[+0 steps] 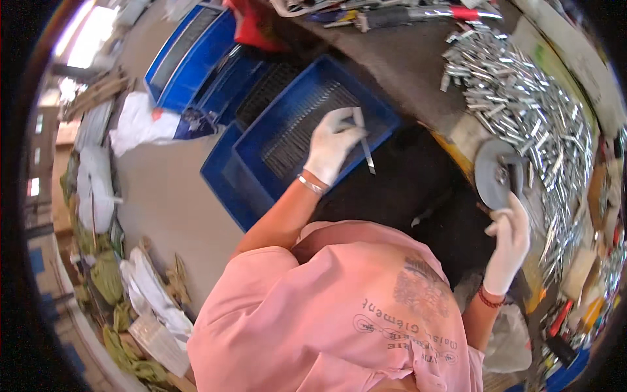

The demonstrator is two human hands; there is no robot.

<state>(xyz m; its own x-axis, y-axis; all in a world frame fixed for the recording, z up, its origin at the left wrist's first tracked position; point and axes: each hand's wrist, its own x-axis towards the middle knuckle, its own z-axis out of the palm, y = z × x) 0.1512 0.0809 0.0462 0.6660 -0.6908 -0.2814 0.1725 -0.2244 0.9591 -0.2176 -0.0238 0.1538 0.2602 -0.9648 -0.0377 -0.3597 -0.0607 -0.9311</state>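
Note:
My left hand (334, 147), in a white glove, is closed on a thin flat metal strip (368, 155) that hangs down past the fingers. It is above a blue plastic crate (385, 123), where rows of slim metal pieces (284, 147) lie side by side. My right hand (509, 245), also gloved in white, reaches up to the lower edge of a round grey disc (486, 173). Its fingers are partly stretched and apart, with one fingertip at the disc. A dark block and small bits sit on the disc.
A large heap of shiny metal pieces (516, 91) covers the bench right of the disc. More blue crates (189, 55) stand at the upper left, beside a white sack (140, 124). Tools (418, 16) lie along the top edge. Sacks and bundles (108, 277) line the left side.

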